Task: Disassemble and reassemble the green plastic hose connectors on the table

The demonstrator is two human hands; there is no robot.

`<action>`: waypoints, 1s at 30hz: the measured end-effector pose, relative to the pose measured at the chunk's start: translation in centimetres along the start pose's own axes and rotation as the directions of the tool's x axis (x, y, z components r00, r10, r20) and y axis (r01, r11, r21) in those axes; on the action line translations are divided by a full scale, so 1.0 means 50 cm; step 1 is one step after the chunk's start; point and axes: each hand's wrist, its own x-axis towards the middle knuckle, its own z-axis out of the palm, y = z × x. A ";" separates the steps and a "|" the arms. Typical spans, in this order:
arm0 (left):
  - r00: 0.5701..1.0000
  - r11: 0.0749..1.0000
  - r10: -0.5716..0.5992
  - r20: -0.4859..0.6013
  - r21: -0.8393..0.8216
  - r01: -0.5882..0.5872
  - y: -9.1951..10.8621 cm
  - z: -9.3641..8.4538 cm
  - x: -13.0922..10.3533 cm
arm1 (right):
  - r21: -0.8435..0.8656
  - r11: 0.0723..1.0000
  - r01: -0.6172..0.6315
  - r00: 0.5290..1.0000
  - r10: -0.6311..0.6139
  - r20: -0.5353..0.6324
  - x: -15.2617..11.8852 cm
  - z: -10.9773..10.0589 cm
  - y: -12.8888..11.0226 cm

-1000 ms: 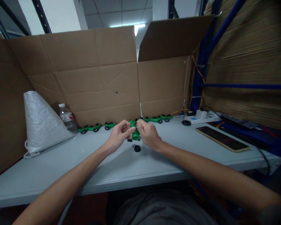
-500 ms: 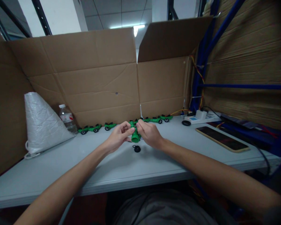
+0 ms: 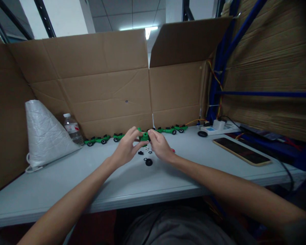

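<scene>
A green toy part (image 3: pixel 143 136) is held above the table between both hands. My left hand (image 3: pixel 129 144) grips its left side between thumb and fingers. The fingers of my right hand (image 3: pixel 159 144) are pinched together at its right side; a small dark piece shows at their tips. On the table below lie a black wheel (image 3: pixel 149 162), a small black piece (image 3: pixel 140 152), a small white piece (image 3: pixel 146 148) and black rings (image 3: pixel 150 152). A red piece (image 3: pixel 172 150) shows partly behind my right hand.
Several green toy cars (image 3: pixel 103 139) stand along the cardboard wall (image 3: pixel 112 88). A bottle (image 3: pixel 73 129) and silver bag (image 3: pixel 47 136) are at left. At right are a black disc (image 3: pixel 202 134), phone (image 3: pixel 242 151) and power strip (image 3: pixel 225 128).
The green part has been raised and turned, so its round open end no longer faces me. Small pieces on the table and the red piece have come into view.
</scene>
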 end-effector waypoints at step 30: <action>0.807 0.390 -0.511 0.297 -0.757 0.525 0.009 0.014 -0.016 | -0.775 0.255 0.578 0.765 -0.499 0.407 -0.013 -0.034 -0.004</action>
